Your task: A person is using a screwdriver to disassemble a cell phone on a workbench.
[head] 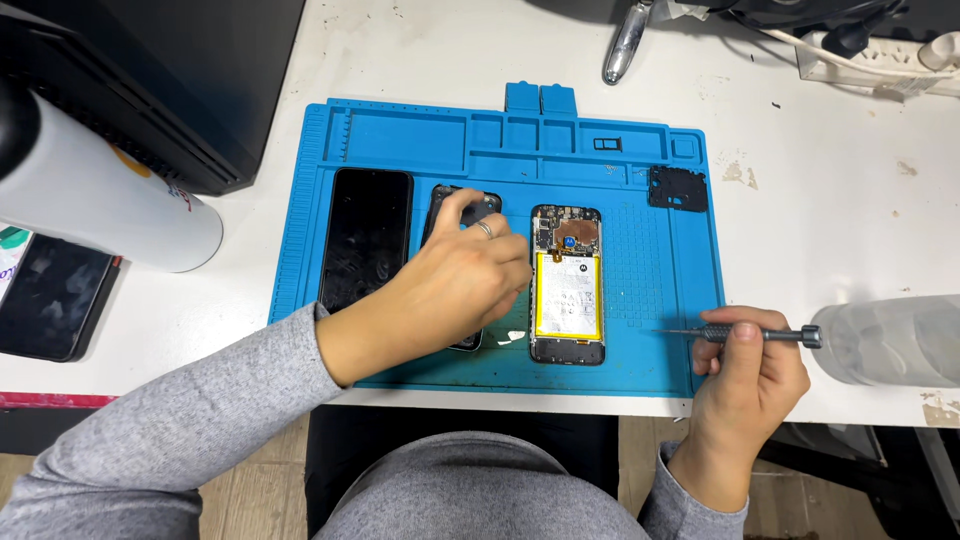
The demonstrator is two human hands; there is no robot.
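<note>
left hand [455, 285] pinching the phone back cover [465, 205] on the blue mat [300, 200], right hand [745, 375] clamped around a screwdriver [745, 333]; best kept level beside the opened phone [567, 285].

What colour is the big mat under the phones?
Bright blue: the mat, seen clearly in the head view.

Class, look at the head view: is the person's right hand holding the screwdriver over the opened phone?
No: the right hand holds the screwdriver at the blue mat's right edge, clear of the opened phone.
</note>
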